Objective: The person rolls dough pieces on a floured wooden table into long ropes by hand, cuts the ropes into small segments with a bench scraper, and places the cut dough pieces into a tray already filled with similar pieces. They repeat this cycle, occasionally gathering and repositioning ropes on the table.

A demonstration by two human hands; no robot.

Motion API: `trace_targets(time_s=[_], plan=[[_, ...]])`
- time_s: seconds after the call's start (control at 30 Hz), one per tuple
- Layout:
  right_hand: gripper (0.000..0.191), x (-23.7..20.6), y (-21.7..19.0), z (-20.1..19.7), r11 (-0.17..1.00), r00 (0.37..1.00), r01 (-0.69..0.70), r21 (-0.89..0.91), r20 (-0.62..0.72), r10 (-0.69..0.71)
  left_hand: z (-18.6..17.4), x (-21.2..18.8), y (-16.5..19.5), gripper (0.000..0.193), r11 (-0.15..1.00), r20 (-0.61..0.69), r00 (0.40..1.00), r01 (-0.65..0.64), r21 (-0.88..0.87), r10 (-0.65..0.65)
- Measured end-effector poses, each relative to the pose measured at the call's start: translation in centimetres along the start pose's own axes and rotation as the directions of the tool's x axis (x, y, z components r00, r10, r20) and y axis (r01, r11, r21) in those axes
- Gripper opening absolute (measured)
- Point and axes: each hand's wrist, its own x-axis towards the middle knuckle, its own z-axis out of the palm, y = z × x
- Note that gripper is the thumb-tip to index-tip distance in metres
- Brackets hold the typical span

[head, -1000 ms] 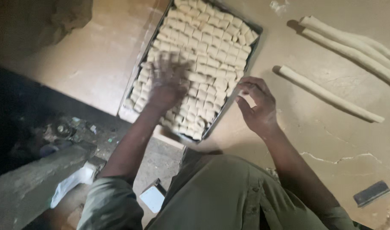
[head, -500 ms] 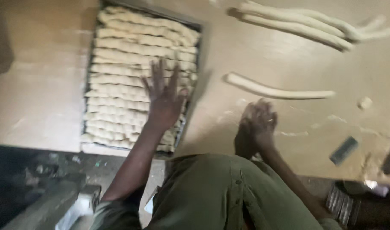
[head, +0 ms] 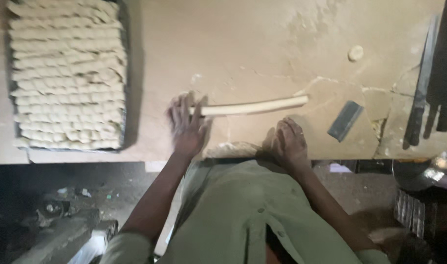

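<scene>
left hand (head: 188,126): moved off the tray (head: 124,93) since a second ago, now laid flat, fingers spread, on the dough rope (head: 255,106) end
right hand (head: 288,143): curled loosely on the table (head: 243,44) edge, nothing held
dough rope: lying across the table, so rolling looks underway

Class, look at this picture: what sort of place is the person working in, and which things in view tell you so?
Probably a small bakery or snack-making workshop. A tray packed with rows of cut dough pieces sits on the floured worktable, the left hand lies on a long dough rope, and a flat scraper lies nearby.
</scene>
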Motion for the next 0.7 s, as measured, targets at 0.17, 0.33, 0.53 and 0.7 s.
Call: trace_targets(time_s=[0.17, 0.33, 0.53, 0.7], plan=[[0.053, -3.9, 0.8, -0.7, 0.973, 0.977, 0.067, -0.221, 0.214, -0.019, 2.9, -8.5, 6.7, 0.080, 0.993, 0.117, 0.992, 0.021, 0.114, -0.035], [0.061, 1.3, 2.0, 0.5, 0.912, 0.949, 0.093, -0.400, 0.312, 0.040, 5.0, -2.1, 13.9, 0.071, 0.969, 0.343, 0.931, -0.187, 0.161, 0.123], [0.065, 20.4, 5.2, 2.3, 0.883, 0.967, 0.036, -0.468, 0.238, 0.087, 2.0, 16.3, 11.2, 0.068, 0.980, 0.088, 0.987, 0.122, 0.160, -0.138], [0.059, 18.6, 6.9, 2.5, 0.962, 0.989, 0.047, -0.270, 0.147, -0.007, 1.3, 16.1, 7.3, 0.070, 0.934, 0.140, 0.983, -0.162, 0.320, 0.122]])
